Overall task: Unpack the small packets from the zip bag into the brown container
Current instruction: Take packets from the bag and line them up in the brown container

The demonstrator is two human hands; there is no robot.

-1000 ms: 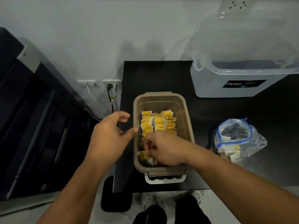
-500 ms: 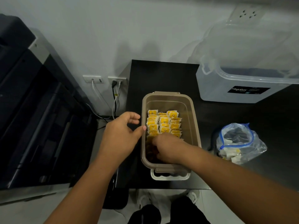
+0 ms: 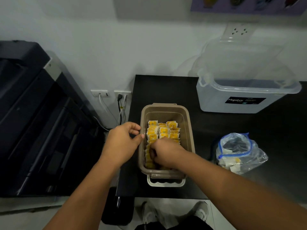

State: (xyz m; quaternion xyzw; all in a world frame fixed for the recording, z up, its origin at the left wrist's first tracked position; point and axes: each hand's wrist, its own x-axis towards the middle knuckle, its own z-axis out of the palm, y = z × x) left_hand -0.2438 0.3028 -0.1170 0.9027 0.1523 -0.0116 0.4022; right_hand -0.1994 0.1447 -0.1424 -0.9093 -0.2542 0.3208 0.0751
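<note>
- The brown container (image 3: 166, 111) sits on the black worktop (image 3: 166, 88), with rows of yellow small packets (image 3: 163, 130) inside.
- The right hand (image 3: 166, 151) is down in its 6 o'clock end, fingers curled among the packets; I cannot tell if it grips any.
- The left hand (image 3: 122, 143) is loosely curled, thumb touching the 9 o'clock rim.
- The zip bag (image 3: 239, 151) lies open at 3 o'clock.

Black table (image 3: 166, 90) with brown container (image 3: 189, 127), zip bag (image 3: 239, 151), clear box (image 3: 216, 102).
</note>
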